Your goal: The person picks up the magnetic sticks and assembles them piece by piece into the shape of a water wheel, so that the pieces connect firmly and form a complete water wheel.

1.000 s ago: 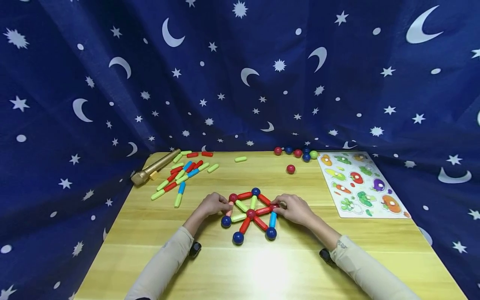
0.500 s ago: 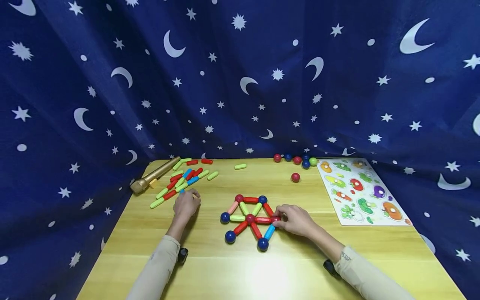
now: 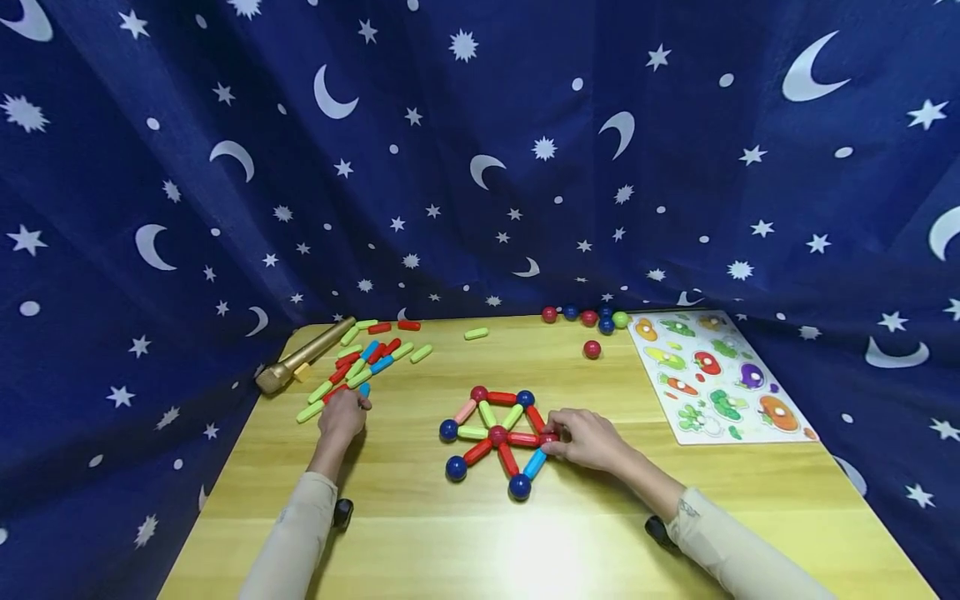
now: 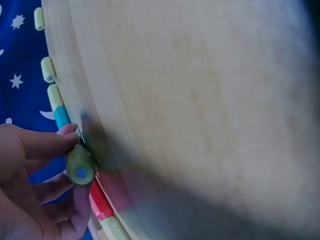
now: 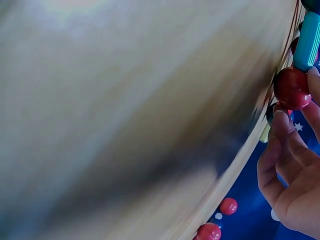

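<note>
My left hand [image 3: 342,417] is at the near side of the pile of magnetic rods. In the left wrist view its thumb and fingers pinch a yellow-green magnetic rod [image 4: 80,167], whose end faces the camera. A blue rod [image 3: 364,389] shows just beyond that hand. My right hand [image 3: 588,440] holds the red ball [image 5: 291,89] at the right corner of a flat wheel-like figure. The figure has a red ball [image 3: 498,435] at its centre, with red and yellow-green rods as spokes. Blue balls [image 3: 520,487] and red ones sit around it; the lower left side has no rod between its balls.
Several loose rods [image 3: 381,364] lie at the back left beside a gold toy microphone [image 3: 303,358]. Red, blue and green balls [image 3: 588,318] stand along the back edge, one red ball [image 3: 592,349] nearer. A vegetable puzzle board [image 3: 712,375] lies on the right.
My left hand has left the pink rod on the figure and moved left to the rods. The figure has turned slightly; my right hand stays on its red ball.
</note>
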`<state>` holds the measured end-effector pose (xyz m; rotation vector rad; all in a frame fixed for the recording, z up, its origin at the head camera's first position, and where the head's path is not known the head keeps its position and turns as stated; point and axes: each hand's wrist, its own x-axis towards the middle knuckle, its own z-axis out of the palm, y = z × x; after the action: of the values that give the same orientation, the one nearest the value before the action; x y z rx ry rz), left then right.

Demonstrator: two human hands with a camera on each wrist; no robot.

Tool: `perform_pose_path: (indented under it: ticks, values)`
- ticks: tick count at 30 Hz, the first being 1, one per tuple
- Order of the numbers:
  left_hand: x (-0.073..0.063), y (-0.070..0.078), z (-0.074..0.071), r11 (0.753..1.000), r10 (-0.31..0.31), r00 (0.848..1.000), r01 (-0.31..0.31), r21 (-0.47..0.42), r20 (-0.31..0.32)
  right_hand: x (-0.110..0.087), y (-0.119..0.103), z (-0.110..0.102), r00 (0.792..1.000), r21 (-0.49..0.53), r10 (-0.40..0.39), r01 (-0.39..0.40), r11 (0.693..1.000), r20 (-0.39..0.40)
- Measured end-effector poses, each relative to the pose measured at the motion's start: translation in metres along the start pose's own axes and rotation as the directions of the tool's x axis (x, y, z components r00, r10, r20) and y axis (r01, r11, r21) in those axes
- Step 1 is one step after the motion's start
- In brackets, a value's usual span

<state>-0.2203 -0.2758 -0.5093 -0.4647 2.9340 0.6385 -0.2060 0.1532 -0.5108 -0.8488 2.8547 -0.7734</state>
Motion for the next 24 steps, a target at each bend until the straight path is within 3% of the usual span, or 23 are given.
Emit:
perform_pose_path:
  ticks: [5, 21, 24]
  values:
    - [0.0004, 0.0028, -0.0009, 1.000, -0.011, 1.000, 0.011, -0.011, -0.005, 0.0014, -0.0005, -0.0003, 1.000, -0.001, -0.003, 0.003, 1.000, 0.002]
    - [-0.0003, 0.0013, 0.0014, 0.998, 0.036, 0.987, -0.043, 0.043, 0.154, -0.0011, -0.0037, -0.0018, 1.000, -0.003, 0.012, -0.012, 1.000, 0.029]
    - [-0.0035, 0.0029, 0.0005, 0.996, 0.076, 0.991, -0.080, 0.038, 0.108, -0.0016, -0.0047, -0.0018, 0.999, -0.009, 0.012, -0.012, 1.000, 0.030]
